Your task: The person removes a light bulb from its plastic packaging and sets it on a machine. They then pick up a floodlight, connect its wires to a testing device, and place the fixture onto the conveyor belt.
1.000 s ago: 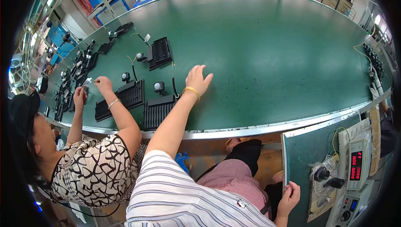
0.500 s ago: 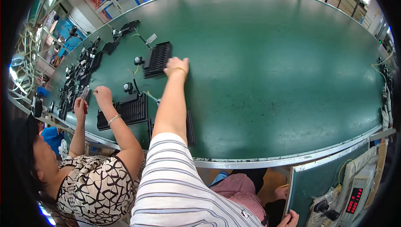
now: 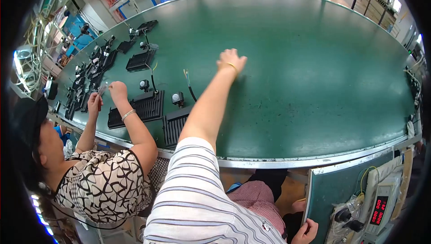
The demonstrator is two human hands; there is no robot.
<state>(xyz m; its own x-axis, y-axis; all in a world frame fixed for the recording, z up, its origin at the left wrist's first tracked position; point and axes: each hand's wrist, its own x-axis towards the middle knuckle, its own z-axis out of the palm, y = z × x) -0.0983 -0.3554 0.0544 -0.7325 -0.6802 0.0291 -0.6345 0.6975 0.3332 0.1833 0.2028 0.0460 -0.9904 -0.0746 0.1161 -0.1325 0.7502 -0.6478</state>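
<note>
Black finned unit [image 3: 141, 60] has shifted left, now far-left on green table [image 3: 314, 86]; left hand [image 3: 231, 60] is off it, further right. So that unit's released. Left fingers spread, nothing visibly held; table contact unclear. Right hand [image 3: 306, 231] at side bench [image 3: 323, 185] edge, can't tell grip. Nearer finned unit [image 3: 174, 128] sits beside left forearm.

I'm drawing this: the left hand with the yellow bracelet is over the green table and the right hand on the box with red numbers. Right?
Not quite: the head view shows the right hand at the edge of the side bench, not on the box with red numbers. You're right about the left hand.
</note>
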